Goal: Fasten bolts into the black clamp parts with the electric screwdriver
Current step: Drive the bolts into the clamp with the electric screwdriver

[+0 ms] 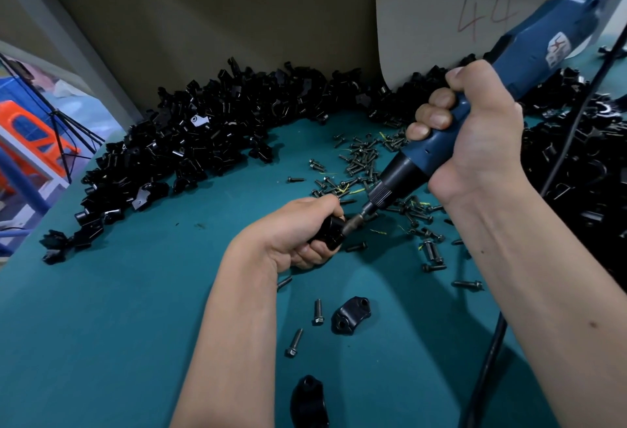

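Observation:
My left hand (295, 232) grips a black clamp part (330, 232) just above the teal table (118, 308). My right hand (475, 135) holds the blue electric screwdriver (529, 54) slanted down to the left. Its bit (356, 220) meets the clamp part's right face, where a bolt sits, mostly hidden. Loose bolts (363, 162) lie scattered behind and to the right of my hands. Two more bolts (318, 312) and a loose clamp part (351, 315) lie between my forearms.
A big heap of black clamp parts (190, 146) curves along the back and left of the table, with more at the right (583, 156). A cardboard sheet (441, 20) leans at the back. The screwdriver's cable (488, 353) runs under my right forearm. Another clamp part (308, 400) lies at the near edge.

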The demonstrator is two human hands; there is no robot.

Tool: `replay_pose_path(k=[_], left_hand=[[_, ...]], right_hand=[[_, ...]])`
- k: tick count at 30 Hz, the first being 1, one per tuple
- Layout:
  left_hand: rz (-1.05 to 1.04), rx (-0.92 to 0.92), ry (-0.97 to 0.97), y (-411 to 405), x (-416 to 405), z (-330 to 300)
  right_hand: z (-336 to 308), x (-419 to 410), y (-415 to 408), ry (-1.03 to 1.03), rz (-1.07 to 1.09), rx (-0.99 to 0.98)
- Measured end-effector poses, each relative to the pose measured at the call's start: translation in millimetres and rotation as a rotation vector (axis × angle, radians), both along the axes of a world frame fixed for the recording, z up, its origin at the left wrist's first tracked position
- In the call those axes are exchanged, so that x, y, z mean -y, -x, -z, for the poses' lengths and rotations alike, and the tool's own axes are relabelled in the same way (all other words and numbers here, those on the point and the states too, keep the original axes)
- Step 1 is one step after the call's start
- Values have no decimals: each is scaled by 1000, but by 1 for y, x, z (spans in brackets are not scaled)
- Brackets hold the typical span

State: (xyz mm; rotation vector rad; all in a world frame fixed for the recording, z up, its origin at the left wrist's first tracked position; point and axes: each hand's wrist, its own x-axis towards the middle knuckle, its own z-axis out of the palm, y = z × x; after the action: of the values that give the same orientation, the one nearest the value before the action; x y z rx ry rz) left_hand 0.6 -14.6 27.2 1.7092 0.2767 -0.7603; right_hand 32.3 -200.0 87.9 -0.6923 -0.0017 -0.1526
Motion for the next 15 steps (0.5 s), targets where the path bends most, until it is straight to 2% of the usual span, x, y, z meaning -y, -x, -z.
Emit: replay_pose_path(k=[15], left_hand=[[-23, 10, 5, 1, 0, -2]], right_hand=[[4, 0, 1, -25, 34, -11]])
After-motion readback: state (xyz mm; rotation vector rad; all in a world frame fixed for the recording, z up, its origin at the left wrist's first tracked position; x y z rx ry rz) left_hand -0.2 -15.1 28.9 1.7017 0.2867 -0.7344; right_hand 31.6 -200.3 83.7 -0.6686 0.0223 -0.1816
